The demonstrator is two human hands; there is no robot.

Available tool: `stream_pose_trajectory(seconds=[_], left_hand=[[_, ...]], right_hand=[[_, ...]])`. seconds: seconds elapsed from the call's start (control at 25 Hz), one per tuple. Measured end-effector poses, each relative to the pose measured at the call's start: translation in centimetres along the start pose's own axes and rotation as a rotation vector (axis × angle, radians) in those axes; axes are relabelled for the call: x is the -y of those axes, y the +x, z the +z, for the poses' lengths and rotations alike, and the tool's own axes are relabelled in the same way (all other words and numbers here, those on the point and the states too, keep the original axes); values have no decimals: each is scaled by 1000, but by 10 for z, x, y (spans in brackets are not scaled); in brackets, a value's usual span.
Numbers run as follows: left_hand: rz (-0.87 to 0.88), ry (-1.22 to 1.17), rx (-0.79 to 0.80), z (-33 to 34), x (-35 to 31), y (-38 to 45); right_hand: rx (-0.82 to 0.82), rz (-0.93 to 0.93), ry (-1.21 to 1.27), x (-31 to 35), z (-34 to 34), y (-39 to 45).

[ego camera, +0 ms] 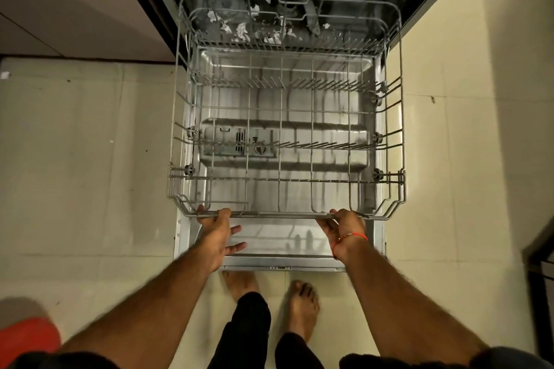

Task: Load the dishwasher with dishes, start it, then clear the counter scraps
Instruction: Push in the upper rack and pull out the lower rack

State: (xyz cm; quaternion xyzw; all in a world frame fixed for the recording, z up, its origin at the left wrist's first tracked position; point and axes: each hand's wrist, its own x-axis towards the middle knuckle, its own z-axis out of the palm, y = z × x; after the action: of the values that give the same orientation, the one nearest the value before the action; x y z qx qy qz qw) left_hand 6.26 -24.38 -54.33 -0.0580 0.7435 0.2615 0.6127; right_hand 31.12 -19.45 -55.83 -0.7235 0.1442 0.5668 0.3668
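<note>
with the dishwasher door (269, 237) dropped flat, both hands curl over the front rail of the empty lower rack (284, 214), left hand (216, 232) and right hand (344, 226) spaced wide apart, likely to keep it sliding square, no dishes loaded yet

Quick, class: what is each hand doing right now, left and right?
Left hand: grips the front rim of the rack, some fingers loose below it.
Right hand: grips the same rim, fingers curled round the wire.
</note>
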Motion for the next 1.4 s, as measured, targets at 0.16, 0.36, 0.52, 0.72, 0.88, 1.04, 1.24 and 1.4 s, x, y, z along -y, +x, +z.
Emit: stream_pose_trajectory(seconds=[0.16, 0.36, 0.52, 0.72, 0.88, 1.04, 1.24, 1.4], left_hand=[[-31, -61, -27, 1, 12, -5], [-64, -101, -81, 5, 27, -14], [-37, -49, -99, 2, 29, -14], [-7, -7, -135, -1, 30, -21], [88, 12, -225, -21, 39, -48], [268, 104, -145, -39, 34, -103], [304, -76, -13, -52, -8, -223], [440, -13, 77, -74, -37, -330]], right_hand=[[28, 15, -52, -6, -14, 1], [67, 43, -83, -18, -32, -1], [129, 51, -143, -18, -43, 0], [182, 58, -352, -11, -53, -11], [191, -31, -729, 1, -68, -36], [272, -86, -657, 17, -74, -86], [431, -92, -440, 51, -62, -206], [529, -198, -485, 66, -49, -321]])
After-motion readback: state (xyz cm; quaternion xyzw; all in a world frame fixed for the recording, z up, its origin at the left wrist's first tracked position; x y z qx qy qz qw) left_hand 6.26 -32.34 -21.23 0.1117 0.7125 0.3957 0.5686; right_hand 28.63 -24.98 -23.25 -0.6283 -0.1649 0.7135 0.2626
